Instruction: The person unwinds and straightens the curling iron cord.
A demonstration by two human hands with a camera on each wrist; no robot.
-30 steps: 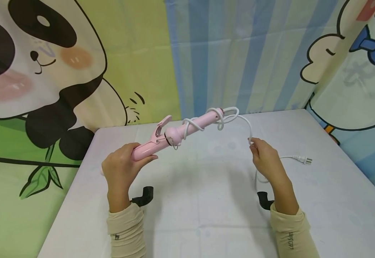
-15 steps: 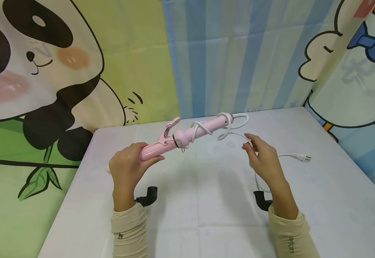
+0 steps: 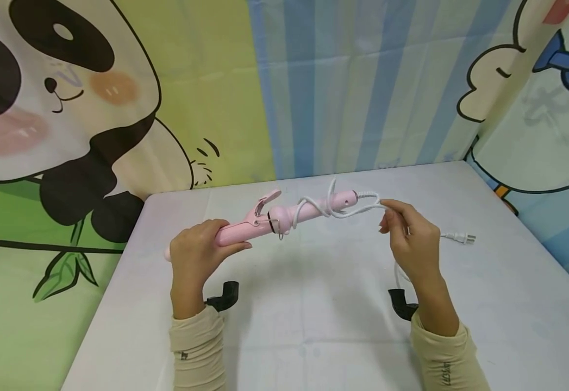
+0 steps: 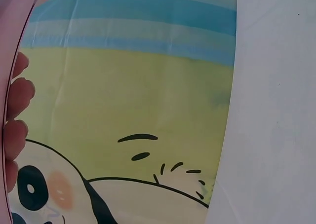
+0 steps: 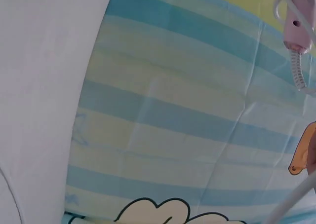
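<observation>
Compared with 0.5 s ago, the handle [image 3: 345,200] of the pink curling iron [image 3: 280,216] has dipped, so I now have the iron lying closer to level, held over the far middle of the surface [image 3: 313,304]. My left hand [image 3: 197,254] stays on the iron's left part, its fingers [image 4: 19,98] wrapped round it. My right hand [image 3: 416,241] has shifted a little to the right, fingers holding the white cord [image 3: 350,215] near the ribbed sleeve [image 3: 366,195] where it leaves the handle. 1 loop now stands up loose above the handle; 1 other turn lies round it, nearer the clamp [image 3: 268,196]. I take this as slack in the coil, though I can't tell whether turns are going on or coming off. The plug [image 3: 459,238] lies to the right.
</observation>
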